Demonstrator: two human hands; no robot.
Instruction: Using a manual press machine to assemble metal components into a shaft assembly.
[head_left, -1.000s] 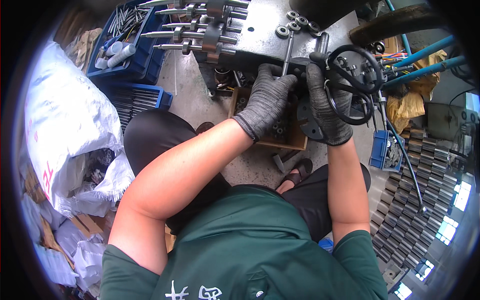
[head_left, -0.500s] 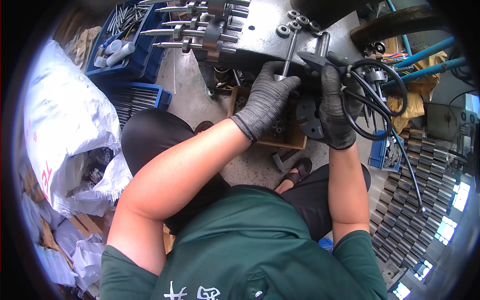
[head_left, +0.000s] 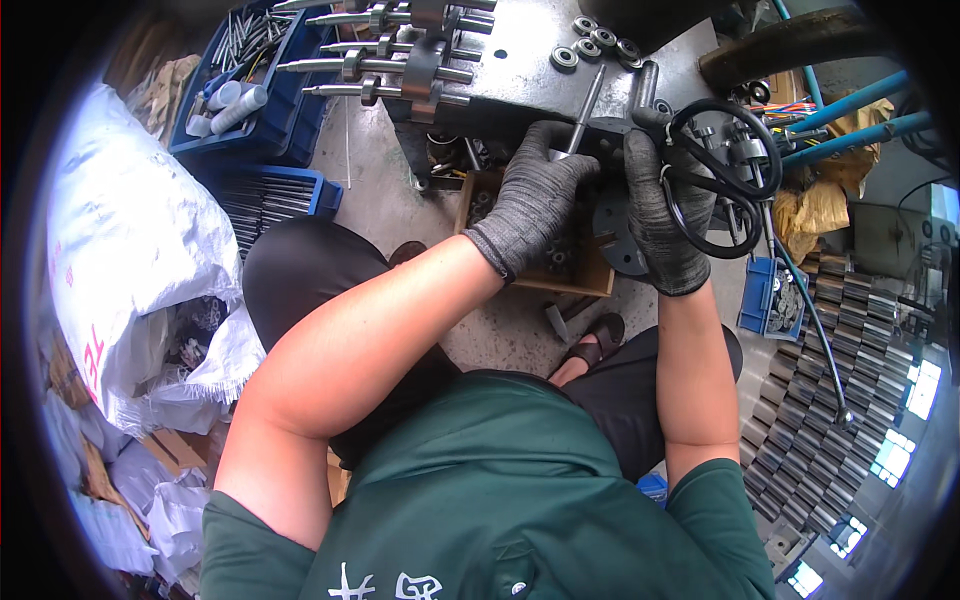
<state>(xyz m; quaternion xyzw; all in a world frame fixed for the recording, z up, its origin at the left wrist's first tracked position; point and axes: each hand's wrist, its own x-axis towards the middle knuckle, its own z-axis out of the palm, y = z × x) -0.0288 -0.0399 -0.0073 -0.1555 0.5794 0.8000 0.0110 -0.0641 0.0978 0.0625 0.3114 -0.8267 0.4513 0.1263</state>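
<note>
My left hand (head_left: pixel 530 195), in a grey knitted work glove, is closed round the lower part of a slim metal shaft (head_left: pixel 591 108). The shaft stands tilted, its narrow end pointing up and slightly right, at the front edge of the metal workbench (head_left: pixel 530 75). In the matching glove, my right hand (head_left: pixel 668 205) is closed on a black tool with two large loop handles (head_left: pixel 776 165), resembling scissors. Its loops stick out to the right of the hand, while its working end is not clearly visible. A thick metal rod (head_left: pixel 646 90) rests on the bench just beyond the right hand.
Several small ring bearings (head_left: pixel 602 37) lie on the bench. Shafts with collars (head_left: pixel 400 70) overhang its left side. Blue bins (head_left: pixel 290 100) stand left, a wooden box (head_left: pixel 590 275) below, and stacked metal cylinders (head_left: pixel 810 430) at right. A white sack (head_left: pixel 140 230) fills the far left.
My right hand has turned the black tool; its pointed dark end no longer lies across the shaft, and its loops have shifted. The shaft leans further right in my left hand.
</note>
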